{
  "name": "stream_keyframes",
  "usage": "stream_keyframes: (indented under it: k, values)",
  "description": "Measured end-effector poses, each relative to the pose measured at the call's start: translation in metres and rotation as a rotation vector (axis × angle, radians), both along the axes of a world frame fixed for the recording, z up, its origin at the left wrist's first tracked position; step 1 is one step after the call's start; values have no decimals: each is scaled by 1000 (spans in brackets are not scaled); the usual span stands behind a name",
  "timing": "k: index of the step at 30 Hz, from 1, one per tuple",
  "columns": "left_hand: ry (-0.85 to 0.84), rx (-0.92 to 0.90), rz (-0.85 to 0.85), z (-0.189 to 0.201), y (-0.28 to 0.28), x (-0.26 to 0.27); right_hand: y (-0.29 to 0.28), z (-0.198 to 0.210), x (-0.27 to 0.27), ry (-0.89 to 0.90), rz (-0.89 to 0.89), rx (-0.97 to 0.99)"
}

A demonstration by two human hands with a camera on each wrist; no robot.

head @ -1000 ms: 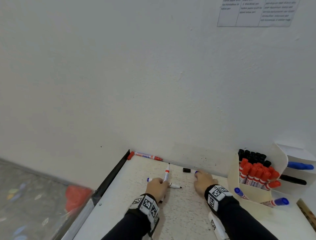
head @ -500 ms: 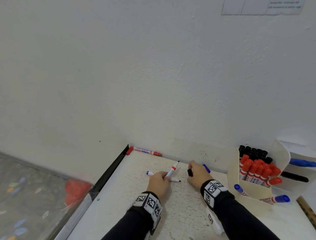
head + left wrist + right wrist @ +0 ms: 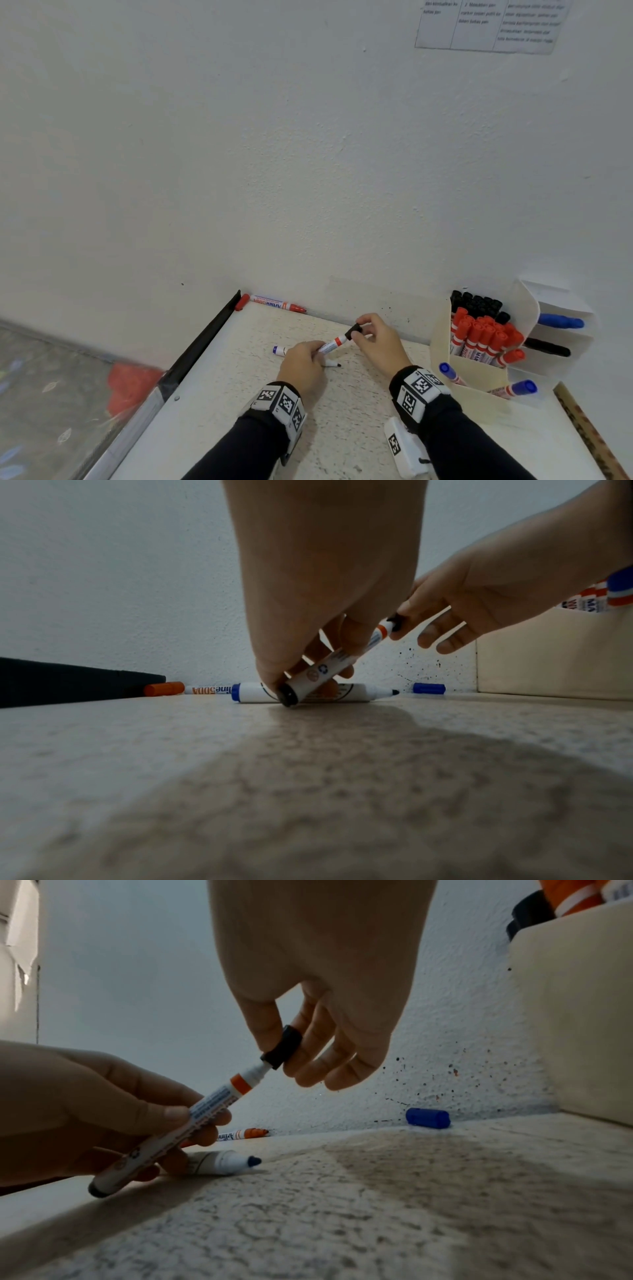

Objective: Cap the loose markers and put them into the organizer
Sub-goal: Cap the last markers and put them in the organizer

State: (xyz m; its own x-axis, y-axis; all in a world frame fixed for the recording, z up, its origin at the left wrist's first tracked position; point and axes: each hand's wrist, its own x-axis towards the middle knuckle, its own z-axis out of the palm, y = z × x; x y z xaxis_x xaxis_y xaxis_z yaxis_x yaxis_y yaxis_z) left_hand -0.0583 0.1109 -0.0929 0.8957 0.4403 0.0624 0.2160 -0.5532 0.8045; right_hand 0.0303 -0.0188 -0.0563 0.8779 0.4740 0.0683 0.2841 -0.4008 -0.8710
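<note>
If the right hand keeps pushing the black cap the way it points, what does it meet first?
The tip of the marker that the left hand holds: the right hand pinches the black cap right at it, seemingly just starting over it. Nothing lies between them.

This looks like an office or classroom corner. A speckled white table (image 3: pixel 342 411) is pushed against a plain white wall (image 3: pixel 274 137). At 1 o'clock a printed sheet (image 3: pixel 489 27) with a ruled table of text is stuck to the wall. At 3 o'clock a cream card organizer (image 3: pixel 479 380) holds many red, black and blue whiteboard markers (image 3: pixel 479 339). Ink specks (image 3: pixel 455 1069) dot the wall just above the tabletop.
</note>
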Motion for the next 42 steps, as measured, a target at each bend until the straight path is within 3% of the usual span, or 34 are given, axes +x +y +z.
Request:
stream_keyframes:
  k: [6,10,15,19,22,25,27,31,35,38,42]
  values:
    - [-109,-177,-50,7,-3,-2,1,4,-10,-25,33,-116]
    - [-103,-144,-206,9,-5,-3,6,9,-16,-53,0,-93]
    - [-11,-432,-313,17,-4,-9,7,10,-21,-30,81,-45]
    - [-83,-469,-276,19,-3,-10,4,16,-23,-31,127,-44]
    - [-121,-315,-188,19,-6,-9,1,25,-22,-91,110,-76]
    - [133,339,-75,11,-5,-11,-8,38,-22,-203,-10,39]
    - [277,544,-50,9,-4,-11,-19,54,-24,-266,-89,169]
    - [368,593,12,9,-2,-11,-50,84,-19,-427,-222,259]
    - [261,572,64,7,-4,-11,-86,97,-14,-475,-337,239]
    - [87,393,74,7,-7,-11,-114,98,-13,-469,-380,188]
    - [-39,153,72,11,-4,-7,-150,99,-13,-591,-459,215]
